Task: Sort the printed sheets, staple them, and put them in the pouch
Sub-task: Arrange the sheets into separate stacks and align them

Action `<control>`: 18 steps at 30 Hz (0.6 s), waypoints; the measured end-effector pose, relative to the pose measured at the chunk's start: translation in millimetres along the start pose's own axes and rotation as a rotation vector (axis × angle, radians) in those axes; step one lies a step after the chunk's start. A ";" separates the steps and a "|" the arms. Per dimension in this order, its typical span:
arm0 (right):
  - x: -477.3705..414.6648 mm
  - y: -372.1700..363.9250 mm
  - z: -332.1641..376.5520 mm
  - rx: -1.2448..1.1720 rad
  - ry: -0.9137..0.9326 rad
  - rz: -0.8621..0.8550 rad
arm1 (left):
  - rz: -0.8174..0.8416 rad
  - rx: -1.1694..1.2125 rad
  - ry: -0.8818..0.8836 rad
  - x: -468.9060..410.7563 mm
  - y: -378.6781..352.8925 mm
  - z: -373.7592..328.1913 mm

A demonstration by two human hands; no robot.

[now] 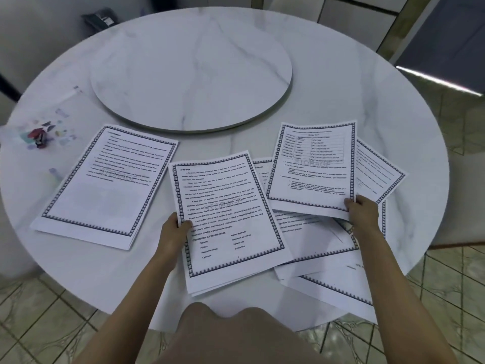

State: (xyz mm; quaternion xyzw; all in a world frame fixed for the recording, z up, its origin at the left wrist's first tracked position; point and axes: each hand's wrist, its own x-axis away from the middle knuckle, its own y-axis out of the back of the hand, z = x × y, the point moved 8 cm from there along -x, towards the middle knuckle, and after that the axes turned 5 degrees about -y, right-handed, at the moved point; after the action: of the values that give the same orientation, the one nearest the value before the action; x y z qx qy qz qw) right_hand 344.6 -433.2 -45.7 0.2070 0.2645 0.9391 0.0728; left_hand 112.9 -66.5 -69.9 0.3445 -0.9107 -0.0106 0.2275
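Printed sheets with dark patterned borders lie on a round white marble table [341, 82]. My left hand [175, 229] grips the left edge of a thin stack of sheets [225, 219] headed "Hard disk", near the table's front. My right hand [363, 211] holds the lower right corner of a single sheet with a table [312, 166], lifted above a loose spread of sheets [328, 248] at the right. A separate neat pile of sheets [105, 187] rests at the left. A clear plastic pouch [44, 127] with small colourful prints lies at the far left.
A round marble turntable [191, 69] fills the table's middle. A dark object [99, 18] sits beyond the table's far left edge. A small red and dark item [39, 136], maybe a stapler, shows on or in the pouch. Tiled floor surrounds the table.
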 end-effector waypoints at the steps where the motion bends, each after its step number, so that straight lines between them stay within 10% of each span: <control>1: 1.2 -0.3 -1.5 -0.073 -0.025 0.020 | 0.002 -0.004 0.002 0.1 0.1 0.0; 18: 16.1 -11.8 -26.8 -0.358 -0.137 -0.113 | 0.022 -0.046 0.012 -2.0 0.0 0.4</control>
State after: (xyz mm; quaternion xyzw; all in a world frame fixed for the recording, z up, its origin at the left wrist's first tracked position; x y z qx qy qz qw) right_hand 318.8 -431.7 -67.1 0.2393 0.0990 0.9492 0.1786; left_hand 114.1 -65.3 -71.0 0.3295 -0.9125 -0.0269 0.2409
